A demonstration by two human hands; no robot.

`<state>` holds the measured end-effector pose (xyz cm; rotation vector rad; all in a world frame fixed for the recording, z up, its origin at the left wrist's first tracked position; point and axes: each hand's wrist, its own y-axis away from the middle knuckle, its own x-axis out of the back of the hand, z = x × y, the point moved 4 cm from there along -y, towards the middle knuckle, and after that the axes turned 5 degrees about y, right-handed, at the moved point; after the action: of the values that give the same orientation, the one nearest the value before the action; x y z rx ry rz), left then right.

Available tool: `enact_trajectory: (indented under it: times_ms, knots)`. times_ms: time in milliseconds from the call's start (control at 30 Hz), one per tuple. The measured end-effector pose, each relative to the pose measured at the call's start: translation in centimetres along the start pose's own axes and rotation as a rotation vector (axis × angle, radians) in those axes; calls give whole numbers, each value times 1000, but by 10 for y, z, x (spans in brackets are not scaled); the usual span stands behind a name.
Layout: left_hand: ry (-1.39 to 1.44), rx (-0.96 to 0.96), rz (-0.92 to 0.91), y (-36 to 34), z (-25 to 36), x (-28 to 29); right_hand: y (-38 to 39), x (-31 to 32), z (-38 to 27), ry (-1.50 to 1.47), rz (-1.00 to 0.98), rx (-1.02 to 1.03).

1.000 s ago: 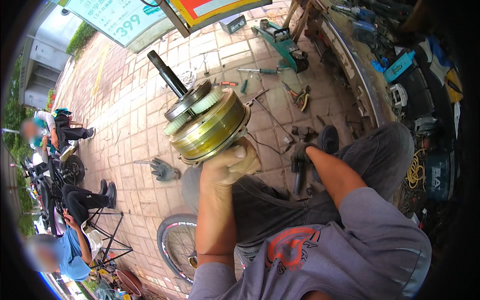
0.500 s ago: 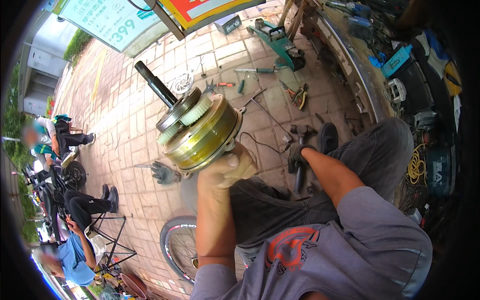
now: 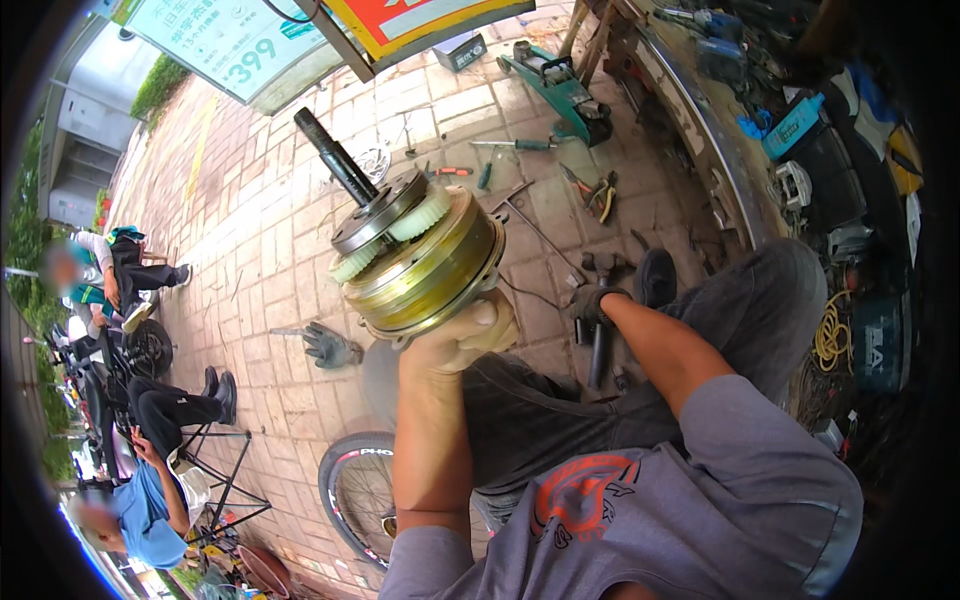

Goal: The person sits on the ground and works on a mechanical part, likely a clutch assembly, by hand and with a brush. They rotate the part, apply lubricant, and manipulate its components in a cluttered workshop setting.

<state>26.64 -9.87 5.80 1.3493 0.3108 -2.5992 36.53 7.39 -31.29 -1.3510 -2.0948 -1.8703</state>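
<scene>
The floor is brick paving [image 3: 265, 260], brightly sunlit in places, and a green trolley jack [image 3: 556, 84] stands on it. Just left of the jack sits a dark box [image 3: 460, 52]. On the wearer's side of the jack lie a long screwdriver [image 3: 528, 145], a short green-handled screwdriver [image 3: 486, 176], orange-handled pliers [image 3: 606, 197] and a T-shaped bar [image 3: 541, 234] (its shaft set aslant). Well apart from the jack, to its lower left, lies a grey glove [image 3: 330, 347].

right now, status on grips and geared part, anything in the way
Left grip closed on geared metal part, shaft tilted left. Right grip gloved, at hammer, closure unclear. Nothing else touching part; green jack beyond.
</scene>
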Motion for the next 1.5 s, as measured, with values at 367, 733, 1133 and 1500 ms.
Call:
enact_trajectory:
  times_ms: [367,733,1133,1500]
  knots:
    - [6,76,72,-9,4,-4,138,240,-86,-1186,495,504]
    - [-160,57,165,-5,0,-1,333,331,-196,-646,505,1050]
    - [116,147,49,-10,-11,-8,327,328,-196,-307,420,1292]
    - [173,220,21,-15,-16,-7,309,325,-197,-492,295,1118]
